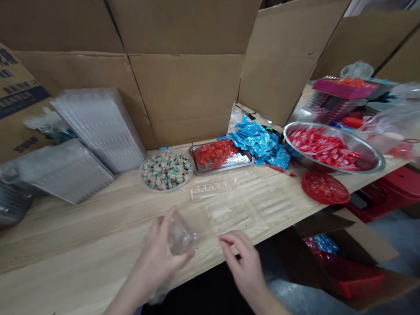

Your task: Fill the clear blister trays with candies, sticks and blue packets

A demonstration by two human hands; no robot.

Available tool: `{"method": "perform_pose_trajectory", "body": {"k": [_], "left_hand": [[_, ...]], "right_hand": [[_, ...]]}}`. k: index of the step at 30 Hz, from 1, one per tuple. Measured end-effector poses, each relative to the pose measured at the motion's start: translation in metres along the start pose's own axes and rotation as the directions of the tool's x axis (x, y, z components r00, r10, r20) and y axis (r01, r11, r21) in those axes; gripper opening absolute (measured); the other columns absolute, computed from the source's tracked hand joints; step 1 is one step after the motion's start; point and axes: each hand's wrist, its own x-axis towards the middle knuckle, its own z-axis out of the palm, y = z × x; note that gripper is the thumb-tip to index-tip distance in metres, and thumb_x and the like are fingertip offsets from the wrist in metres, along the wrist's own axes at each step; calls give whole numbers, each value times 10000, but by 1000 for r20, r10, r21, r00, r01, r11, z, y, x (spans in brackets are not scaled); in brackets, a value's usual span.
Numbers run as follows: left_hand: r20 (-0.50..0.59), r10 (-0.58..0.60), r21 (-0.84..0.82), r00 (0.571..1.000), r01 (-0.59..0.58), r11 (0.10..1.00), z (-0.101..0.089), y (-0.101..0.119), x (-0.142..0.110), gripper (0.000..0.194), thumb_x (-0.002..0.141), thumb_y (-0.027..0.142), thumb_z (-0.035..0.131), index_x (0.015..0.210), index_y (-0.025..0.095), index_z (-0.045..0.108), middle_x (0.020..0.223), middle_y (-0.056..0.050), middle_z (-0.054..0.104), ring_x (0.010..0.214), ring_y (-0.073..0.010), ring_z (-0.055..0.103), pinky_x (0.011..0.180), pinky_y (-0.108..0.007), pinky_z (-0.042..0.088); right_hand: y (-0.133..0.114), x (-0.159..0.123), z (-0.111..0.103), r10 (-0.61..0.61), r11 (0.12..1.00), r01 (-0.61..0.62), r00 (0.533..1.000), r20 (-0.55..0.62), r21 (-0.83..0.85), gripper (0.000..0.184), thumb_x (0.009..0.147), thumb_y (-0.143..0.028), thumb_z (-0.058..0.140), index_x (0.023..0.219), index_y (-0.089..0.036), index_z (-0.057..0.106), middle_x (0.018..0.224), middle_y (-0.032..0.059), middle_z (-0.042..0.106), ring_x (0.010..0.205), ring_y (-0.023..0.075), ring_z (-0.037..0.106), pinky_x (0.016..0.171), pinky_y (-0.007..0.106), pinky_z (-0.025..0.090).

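My left hand grips a crumpled clear plastic piece above the front of the wooden table. My right hand hovers at the table's front edge, fingers loosely apart and holding nothing. It is nearest to several clear plastic blister trays lying flat on the table. Beyond them sit a round dish of wrapped striped candies, a metal tray of red candies, a heap of blue sachets, and a steel bowl of red-and-white sticks.
Cardboard walls rise behind the table. Stacks of plastic trays lean at left beside a printed carton. A round red dish sits by the bowl, with plastic bags behind. Below right stand a red stool and an open box.
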Motion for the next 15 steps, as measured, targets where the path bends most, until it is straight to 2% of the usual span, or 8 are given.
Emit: {"method": "perform_pose_trajectory", "body": {"k": [1,3,5,8,11,13,15], "left_hand": [[7,46,-79,999,-45,996,6,7,-4,907,627,396,661,1399,243,210,1264,-128,428,1204,-309,410,997,-478,315],[20,60,-212,998,-55,976,16,17,-10,911,627,402,675,1396,238,215,1313,-131,395,1247,-299,369,1021,-466,299],[53,20,-301,998,-4,954,21,20,-13,917,629,399,683,1397,238,210,1362,-133,353,1282,-296,330,1037,-462,283],[114,3,-395,994,43,918,23,19,-16,939,614,379,702,1400,231,210,1412,-137,307,1310,-301,294,1049,-458,274],[148,6,-470,989,65,881,16,10,-17,946,606,398,711,1400,240,221,1436,-130,291,1323,-309,278,1054,-461,273],[130,2,-500,991,64,864,2,-5,-15,934,615,428,700,1399,258,221,1446,-120,281,1322,-314,280,1053,-474,271],[51,-62,-504,997,79,860,-22,-26,-12,909,644,467,667,1402,275,204,1442,-118,284,1299,-324,316,1033,-495,293]], "right_hand": [[-15,-3,7,131,971,-148,986,104,185,182,852,-309,517,905,-201,653,863,59,628,806,177,587,709,305,488],[-37,-4,19,311,801,-384,923,229,459,211,838,-353,542,893,-179,647,805,45,634,747,156,589,690,282,485],[-48,-3,23,400,617,-498,865,302,609,221,796,-372,602,847,-162,650,759,31,630,722,141,581,703,275,477],[-51,-2,21,426,462,-555,823,376,691,225,723,-371,684,775,-154,651,728,16,624,685,121,566,673,258,461],[-53,-3,23,437,439,-553,820,370,708,219,712,-352,699,752,-143,651,688,10,618,635,101,547,616,228,438],[-57,0,30,448,411,-556,813,371,722,216,727,-347,687,744,-136,643,664,6,607,619,96,540,591,217,432],[-57,7,41,458,348,-559,802,384,752,212,740,-345,677,757,-138,632,671,0,601,637,98,548,604,219,447]]}}
